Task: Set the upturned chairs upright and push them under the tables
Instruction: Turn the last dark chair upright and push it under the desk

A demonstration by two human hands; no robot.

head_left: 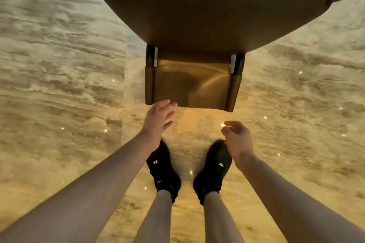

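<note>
Both arms extended at frame centre: left hand (159, 119) open-fingered just below the smooth tan chair (192, 83) back, right hand (238, 140) loosely curled, each grip empty.

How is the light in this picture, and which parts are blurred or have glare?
Head view: warm, dim yellow light; small bright glints on the glossy floor, one beside the right hand; the chair is dark and soft at the top edge; the left hand is slightly motion-blurred; wide-angle lens bends the edges.
</note>
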